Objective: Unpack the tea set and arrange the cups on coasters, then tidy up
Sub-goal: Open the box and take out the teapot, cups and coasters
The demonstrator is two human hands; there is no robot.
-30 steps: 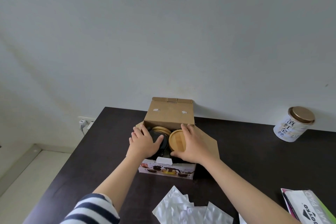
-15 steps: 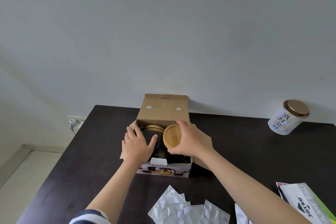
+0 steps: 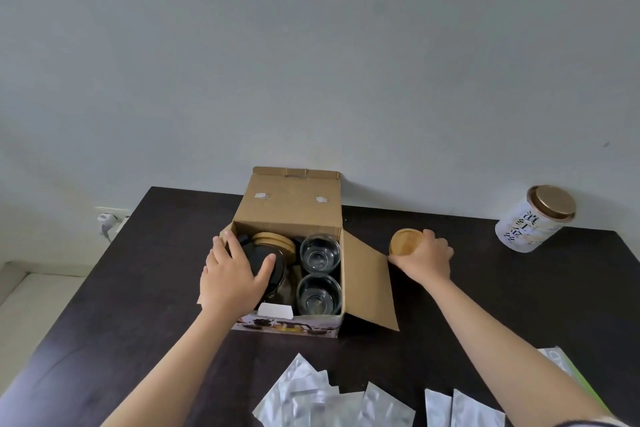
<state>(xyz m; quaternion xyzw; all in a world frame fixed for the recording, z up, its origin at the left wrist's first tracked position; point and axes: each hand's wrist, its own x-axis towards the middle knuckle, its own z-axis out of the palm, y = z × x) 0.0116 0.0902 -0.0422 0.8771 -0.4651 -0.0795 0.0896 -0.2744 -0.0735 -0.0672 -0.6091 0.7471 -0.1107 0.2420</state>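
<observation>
Wooden coaster point(image 3: 406, 242) under right hand point(image 3: 426, 260)

A plain pale grey-white painted wall point(image 3: 311, 55) fills the upper part of the view, evenly lit by soft daylight with no hard shadows. Against it stands a dark brown, almost black, wooden table point(image 3: 502, 288), whose far edge meets the wall. At the left, low on the wall just beside the table's far left corner, sits a white wall socket with a white plug in it point(image 3: 107, 218). Below that, a light beige floor point(image 3: 38, 302) shows at the left, edged by a pale skirting strip.
</observation>
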